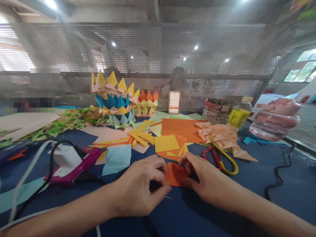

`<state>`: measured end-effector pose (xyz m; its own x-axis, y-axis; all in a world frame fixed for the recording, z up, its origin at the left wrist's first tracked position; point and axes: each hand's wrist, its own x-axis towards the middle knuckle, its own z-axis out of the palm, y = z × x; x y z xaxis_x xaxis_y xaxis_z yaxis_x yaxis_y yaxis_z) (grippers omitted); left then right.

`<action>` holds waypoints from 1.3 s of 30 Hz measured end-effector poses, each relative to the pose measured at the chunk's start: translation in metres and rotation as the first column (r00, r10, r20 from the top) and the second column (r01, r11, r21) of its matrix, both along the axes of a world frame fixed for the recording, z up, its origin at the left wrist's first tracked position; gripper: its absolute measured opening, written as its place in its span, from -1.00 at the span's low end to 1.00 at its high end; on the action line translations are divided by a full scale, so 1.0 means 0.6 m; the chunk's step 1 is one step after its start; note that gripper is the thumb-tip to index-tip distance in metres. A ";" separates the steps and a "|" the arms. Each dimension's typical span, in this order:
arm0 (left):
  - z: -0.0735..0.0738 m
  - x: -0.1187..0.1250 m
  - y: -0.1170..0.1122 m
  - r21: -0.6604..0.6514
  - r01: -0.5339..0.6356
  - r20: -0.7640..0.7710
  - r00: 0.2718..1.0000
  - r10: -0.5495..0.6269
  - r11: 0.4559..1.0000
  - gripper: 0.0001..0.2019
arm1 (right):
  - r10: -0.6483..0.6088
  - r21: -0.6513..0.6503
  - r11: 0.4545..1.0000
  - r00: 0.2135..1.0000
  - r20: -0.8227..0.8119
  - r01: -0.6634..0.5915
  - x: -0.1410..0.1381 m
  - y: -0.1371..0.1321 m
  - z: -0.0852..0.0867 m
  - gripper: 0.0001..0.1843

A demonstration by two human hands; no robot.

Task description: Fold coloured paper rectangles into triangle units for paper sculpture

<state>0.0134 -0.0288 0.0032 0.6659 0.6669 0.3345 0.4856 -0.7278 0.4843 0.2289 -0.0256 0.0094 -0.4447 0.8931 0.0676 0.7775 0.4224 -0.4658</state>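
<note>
Low over the blue tabletop, a small piece of orange paper (175, 175) with a raised, partly folded upper edge is held between both hands. My left hand (142, 184) pinches its left edge, thumb and curled fingers together. At its right side, my right hand (201, 174) grips it between thumb and bent fingers. Just beyond them lie a yellow paper rectangle (166, 144) and several orange and yellow pieces. Red-and-yellow-handled scissors (228, 163) rest beside my right hand, their blades hidden under paper. A light blue paper square (117, 159) is near my left hand.
Folded paper crowns (115, 102) stand at the back. A magenta power strip (81, 166) with cables lies left. Peach folded pieces (219, 133), a yellow-labelled bottle (239, 113), a pink jug (276, 118) and a woven basket (217, 110) are right, before a perforated metal screen (138, 59).
</note>
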 end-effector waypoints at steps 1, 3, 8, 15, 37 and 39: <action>0.000 -0.001 0.000 0.013 0.002 -0.001 1.000 -0.002 1.000 -0.76 | 0.004 -0.005 1.000 1.000 -0.001 -0.004 0.001 0.000 0.001 -0.79; -0.002 -0.002 -0.001 0.025 0.004 0.001 1.000 -0.004 1.000 -0.73 | 0.013 -0.005 1.000 1.000 -0.005 -0.013 0.004 0.001 0.002 -0.77; -0.003 -0.006 0.001 0.024 -0.024 -0.026 0.999 0.024 0.999 -0.83 | 0.039 0.007 0.999 0.999 -0.003 -0.039 0.007 0.000 0.002 -0.77; -0.024 -0.008 0.022 0.049 -0.089 0.021 0.996 0.088 0.995 -0.72 | 0.057 0.000 0.998 0.998 0.018 -0.057 0.005 0.000 0.007 -0.74; -0.015 -0.001 0.025 -0.088 -0.007 0.055 0.998 0.012 0.996 -0.73 | -0.008 0.103 0.995 0.999 0.033 0.004 0.001 0.001 -0.001 -0.83; -0.014 0.000 0.025 -0.091 -0.013 0.059 0.998 0.018 0.996 -0.72 | -0.004 0.112 0.994 0.999 0.041 -0.001 0.000 0.003 -0.001 -0.85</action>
<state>0.0134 -0.0138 -0.0053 0.6359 0.7065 0.3106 0.4650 -0.6720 0.5764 0.2287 -0.0240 0.0087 -0.4476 0.8817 0.1492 0.7960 0.4689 -0.3829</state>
